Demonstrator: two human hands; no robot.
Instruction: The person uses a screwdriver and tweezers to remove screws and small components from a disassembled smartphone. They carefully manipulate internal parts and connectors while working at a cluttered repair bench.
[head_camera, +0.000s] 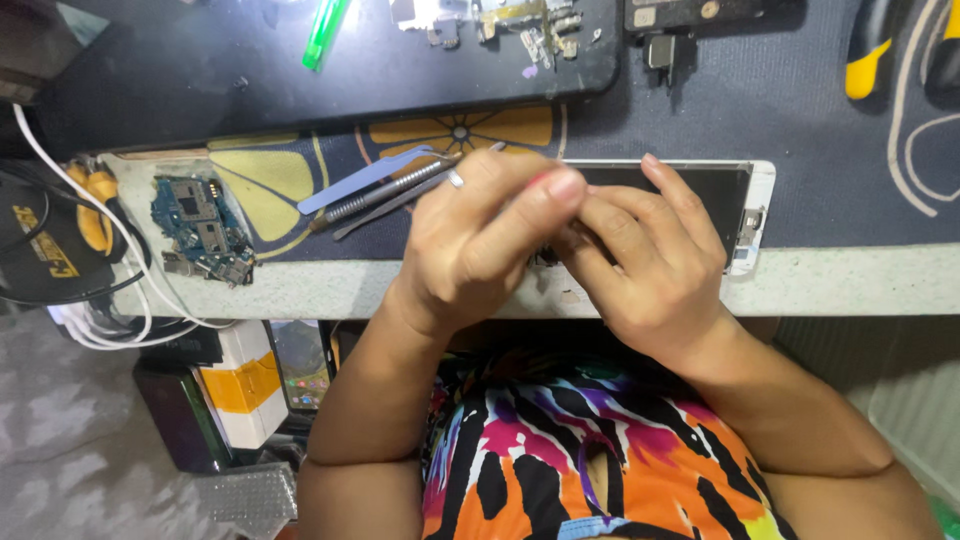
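A white phone (735, 195) with a dark screen lies on the patterned mat near the table's front edge. My right hand (650, 265) rests on its left part, fingers stretched over the screen and holding it down. My left hand (480, 235), with a ring on one finger, is closed just left of it, thumb and fingers pinched on a small tool with a reddish bit (540, 181) showing at the fingertips. The two hands touch over the phone's left end, which they hide.
Metal tweezers and a spudger (370, 195) lie left of my left hand. A blue circuit board (200, 225) sits further left beside white cables (120, 260). Behind are a black tray (300, 80) with a green tool (325, 30), phone parts (520, 25) and a yellow-handled tool (870, 55).
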